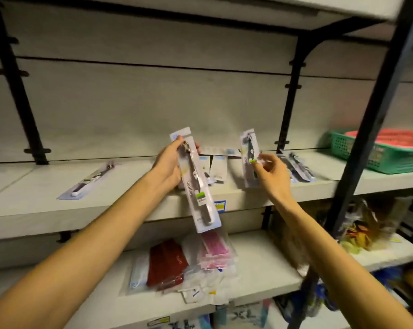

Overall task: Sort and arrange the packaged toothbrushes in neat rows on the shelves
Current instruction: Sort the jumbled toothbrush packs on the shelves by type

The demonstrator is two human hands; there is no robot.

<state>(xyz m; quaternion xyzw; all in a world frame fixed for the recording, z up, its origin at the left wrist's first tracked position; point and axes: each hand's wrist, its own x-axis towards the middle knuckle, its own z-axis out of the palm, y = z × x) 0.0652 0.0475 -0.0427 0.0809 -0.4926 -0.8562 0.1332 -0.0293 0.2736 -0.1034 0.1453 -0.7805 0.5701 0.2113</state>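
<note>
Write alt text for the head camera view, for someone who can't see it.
A person stands at a grey store shelf, each hand holding a packaged toothbrush: the left hand grips a long pack near its top, and the right hand pinches another pack upright. More packs lie on the shelf, one alone at left, and a green basket sits at right.

Two toothbrush packs (196,179) (249,160) held upright-ish, others flat on shelf (129,195).

Shop — stocked metal shelves (134,205), shelf-edge price tag (219,206).
</note>
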